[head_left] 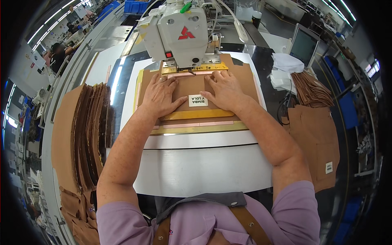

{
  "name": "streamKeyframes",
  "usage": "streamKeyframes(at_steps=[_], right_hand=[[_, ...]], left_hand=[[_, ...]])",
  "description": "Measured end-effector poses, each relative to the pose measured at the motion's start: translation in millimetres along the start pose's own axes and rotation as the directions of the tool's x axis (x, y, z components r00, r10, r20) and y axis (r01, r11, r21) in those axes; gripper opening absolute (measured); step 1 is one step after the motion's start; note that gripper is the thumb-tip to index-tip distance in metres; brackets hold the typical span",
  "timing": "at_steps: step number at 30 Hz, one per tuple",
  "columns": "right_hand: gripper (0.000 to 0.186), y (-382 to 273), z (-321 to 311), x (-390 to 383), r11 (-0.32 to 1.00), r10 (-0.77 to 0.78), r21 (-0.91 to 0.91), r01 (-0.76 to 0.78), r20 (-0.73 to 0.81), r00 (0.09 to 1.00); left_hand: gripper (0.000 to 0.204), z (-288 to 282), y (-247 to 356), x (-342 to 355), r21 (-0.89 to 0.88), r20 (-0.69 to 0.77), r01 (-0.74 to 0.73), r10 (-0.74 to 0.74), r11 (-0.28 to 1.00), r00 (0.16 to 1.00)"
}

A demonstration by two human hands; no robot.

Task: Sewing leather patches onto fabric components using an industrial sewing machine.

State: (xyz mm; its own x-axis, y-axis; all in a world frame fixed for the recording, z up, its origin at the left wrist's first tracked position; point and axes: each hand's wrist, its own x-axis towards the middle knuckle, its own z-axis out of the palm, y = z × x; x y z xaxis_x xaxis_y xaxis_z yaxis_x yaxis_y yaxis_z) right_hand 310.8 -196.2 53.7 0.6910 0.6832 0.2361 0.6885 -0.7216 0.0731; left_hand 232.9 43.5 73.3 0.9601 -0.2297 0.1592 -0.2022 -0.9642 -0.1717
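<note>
A brown leather-like panel lies under the head of a white industrial sewing machine. My left hand rests on the left part of the panel, fingers stretched toward the machine and thumb beside a white printed label. On the other side of the label, my right hand lies on the panel with its fingers spread. Neither hand grips anything. A yellow strip runs along the panel's near edge, and a second yellow bar crosses below the machine head, close to my fingertips.
Stacked brown panels stand at my left. At the right lie folded brown pieces and a labelled brown panel, near white cloths and a monitor. A white board extends toward me.
</note>
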Motion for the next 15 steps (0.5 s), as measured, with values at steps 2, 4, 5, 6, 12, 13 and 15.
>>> streamKeyframes(at_steps=[2,4,5,6,12,13,15], right_hand=[[0.067,-0.5,1.8,0.5,0.998,-0.016,-0.06,0.013,-0.053,0.998],[0.065,0.9,-0.4,0.1,0.997,-0.033,-0.069,0.028,-0.062,0.998],[0.063,0.2,-2.5,0.1,0.996,-0.05,-0.076,0.044,-0.07,0.996],[0.063,-1.5,-3.7,-0.8,0.996,-0.056,-0.075,0.051,-0.069,0.996],[0.058,1.0,6.8,-3.8,0.999,-0.034,0.005,0.035,-0.122,0.992],[0.057,-1.2,5.8,-1.7,0.999,-0.033,0.019,0.037,-0.147,0.989],[0.056,-4.5,3.9,2.1,0.998,-0.037,0.035,0.044,-0.177,0.984]], left_hand=[[0.076,-2.1,-0.5,-2.0,0.008,0.002,0.003,-0.003,1.0,1.0],[0.076,-2.4,-3.3,-5.5,0.016,0.007,0.012,-0.012,1.0,1.0],[0.076,-1.5,-6.2,-8.2,0.036,0.003,0.005,-0.005,0.999,1.0],[0.076,-0.2,-8.7,-11.0,0.055,0.0,-0.002,0.002,0.999,1.0],[0.076,10.3,-18.7,-15.1,0.049,-0.019,0.005,-0.004,0.999,1.0],[0.076,7.5,-23.1,-17.4,0.054,-0.021,0.012,-0.011,0.998,1.0],[0.076,2.5,-32.9,-23.1,0.059,-0.056,0.018,-0.015,0.998,0.998]])
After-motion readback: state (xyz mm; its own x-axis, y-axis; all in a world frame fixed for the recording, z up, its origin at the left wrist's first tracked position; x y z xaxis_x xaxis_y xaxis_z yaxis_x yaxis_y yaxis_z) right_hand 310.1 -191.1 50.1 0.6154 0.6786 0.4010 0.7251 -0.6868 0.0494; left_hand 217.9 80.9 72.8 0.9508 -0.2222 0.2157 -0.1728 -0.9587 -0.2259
